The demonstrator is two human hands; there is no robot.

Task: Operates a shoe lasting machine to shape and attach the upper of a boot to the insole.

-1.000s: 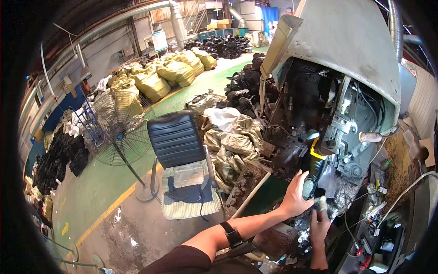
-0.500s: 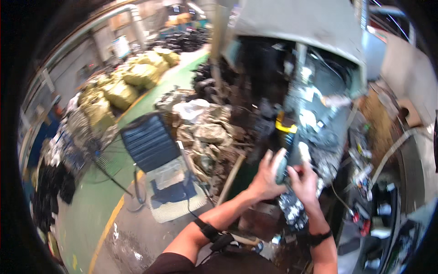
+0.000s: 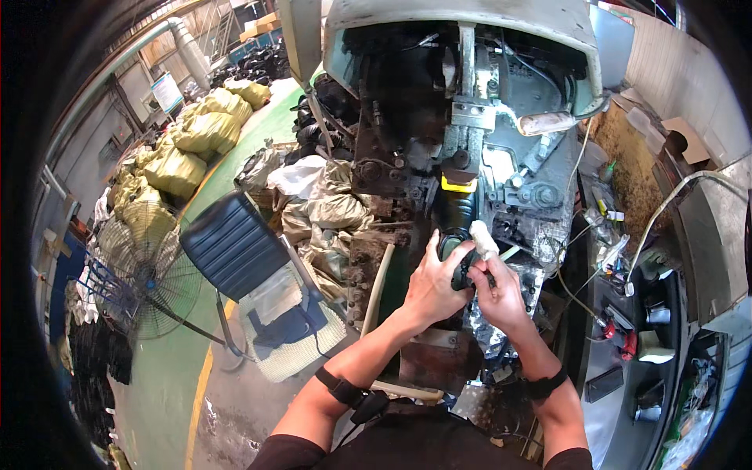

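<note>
In front of me, a black ribbed cylinder (image 3: 455, 207) with a yellow band (image 3: 459, 183) sits in the machine's middle channel. My left hand (image 3: 433, 280) is closed around a dark green rounded piece (image 3: 454, 249) at the cylinder's near end. Beside it, my right hand (image 3: 501, 293) has thumb and fingers pinched together close to the left thumb; whatever they hold is hidden. A whitish, wrapped-looking stub (image 3: 482, 240) stands up from the right hand; I cannot tell whether it is a covered finger or a separate thing.
The greasy machine bed (image 3: 533, 215) and its pale hood (image 3: 470, 11) rise ahead. On the left are a black chair (image 3: 239, 243), a floor fan (image 3: 149, 283) and yellow sacks (image 3: 205, 133). A phone (image 3: 604, 384) and red connectors (image 3: 629, 345) lie right. A hose (image 3: 666, 205) curves nearby.
The whole view has shifted and become sharper. My right fingers have come in closer to my left thumb, while the left hand stays on the dark green piece.
</note>
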